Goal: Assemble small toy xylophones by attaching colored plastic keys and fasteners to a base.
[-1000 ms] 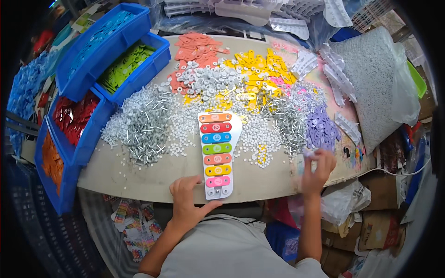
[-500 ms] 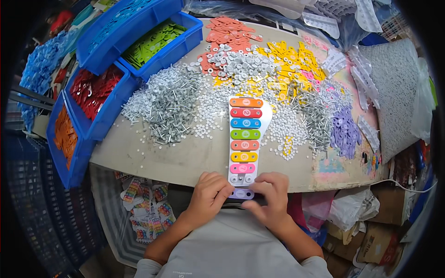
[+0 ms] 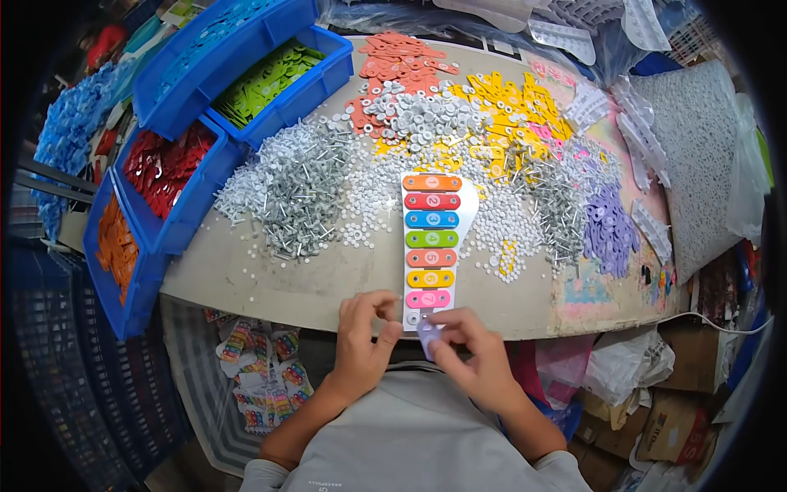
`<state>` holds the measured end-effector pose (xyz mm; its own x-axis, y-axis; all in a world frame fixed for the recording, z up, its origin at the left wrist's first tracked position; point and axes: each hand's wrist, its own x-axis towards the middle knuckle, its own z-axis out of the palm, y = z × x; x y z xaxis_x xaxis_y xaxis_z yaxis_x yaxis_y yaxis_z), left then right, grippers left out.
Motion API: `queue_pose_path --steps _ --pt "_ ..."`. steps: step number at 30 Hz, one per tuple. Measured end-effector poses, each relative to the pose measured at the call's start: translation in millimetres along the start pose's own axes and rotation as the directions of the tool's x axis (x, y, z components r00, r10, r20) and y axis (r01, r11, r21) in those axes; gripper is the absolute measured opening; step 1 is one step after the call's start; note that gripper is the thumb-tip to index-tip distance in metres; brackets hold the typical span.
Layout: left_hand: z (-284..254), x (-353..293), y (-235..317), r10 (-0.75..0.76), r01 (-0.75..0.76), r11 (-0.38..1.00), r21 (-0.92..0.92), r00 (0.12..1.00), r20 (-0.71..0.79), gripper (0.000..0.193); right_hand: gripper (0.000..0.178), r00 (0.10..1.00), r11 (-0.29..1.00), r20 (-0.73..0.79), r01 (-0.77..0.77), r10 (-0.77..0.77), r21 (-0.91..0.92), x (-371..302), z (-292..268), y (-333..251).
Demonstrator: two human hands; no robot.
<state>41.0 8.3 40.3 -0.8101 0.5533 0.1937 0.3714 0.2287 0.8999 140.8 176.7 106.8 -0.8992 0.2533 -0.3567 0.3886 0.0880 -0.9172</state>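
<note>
A toy xylophone [image 3: 431, 239] lies flat on the pale surface [image 3: 328, 297], upright to the viewer, its near end by the surface's front edge. Its white base has a nearly straight left edge and swells out in a curve on the far right side. Seven round-ended bars cross it in a ladder, from far to near: orange, red, blue, green, coral, yellow and pink. They shorten slightly toward the near end, and each has a silvery fastener at either end and a pale round mark in its middle. Below the pink bar, a white ring sits at the base's lower left corner.

The right grip [image 3: 478, 354] pinches a translucent-looking purple bar [image 3: 426, 338] between thumb and fingers. That bar is tilted, almost lengthwise to the board, with its upper end over or against the near end; contact cannot be told. The left grip [image 3: 366, 338] is released, fingers curved and thumb apart, just beside the near left corner; whether it touches the board is unclear.

Beyond lie heaps of metal pins [image 3: 305, 215], coral bars [image 3: 400, 62], yellow bars [image 3: 529, 107] and purple bars [image 3: 608, 236]. Blue bins [image 3: 307, 94] stand at the left.
</note>
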Motion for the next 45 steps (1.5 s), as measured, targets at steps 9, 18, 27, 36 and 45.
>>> queue_pose_path --steps 9,18,27,36,45 --pt "2 -5 -16 -0.005 -0.013 0.977 0.212 0.996 0.084 0.046 0.010 0.946 0.905 -0.304 0.222 -0.110 0.363 14 17 30" --pt "10 -1 -16 0.013 -0.036 0.968 0.249 0.996 0.090 0.049 0.010 0.924 0.972 -0.354 0.201 -0.147 0.120 16 24 53" --pt "13 2 -17 0.008 -0.031 0.973 0.230 0.995 0.098 0.052 0.011 0.923 0.990 -0.378 0.108 -0.067 0.088 15 20 57" --pt "13 11 -15 -0.010 -0.007 0.977 0.213 0.997 0.081 0.057 0.011 0.900 0.932 -0.338 0.162 -0.275 -0.325 21 5 55" --pt "1 9 -19 -0.046 0.040 0.980 0.195 0.999 0.027 0.061 0.018 0.995 0.985 -0.072 -0.054 0.067 0.165 27 -21 74"
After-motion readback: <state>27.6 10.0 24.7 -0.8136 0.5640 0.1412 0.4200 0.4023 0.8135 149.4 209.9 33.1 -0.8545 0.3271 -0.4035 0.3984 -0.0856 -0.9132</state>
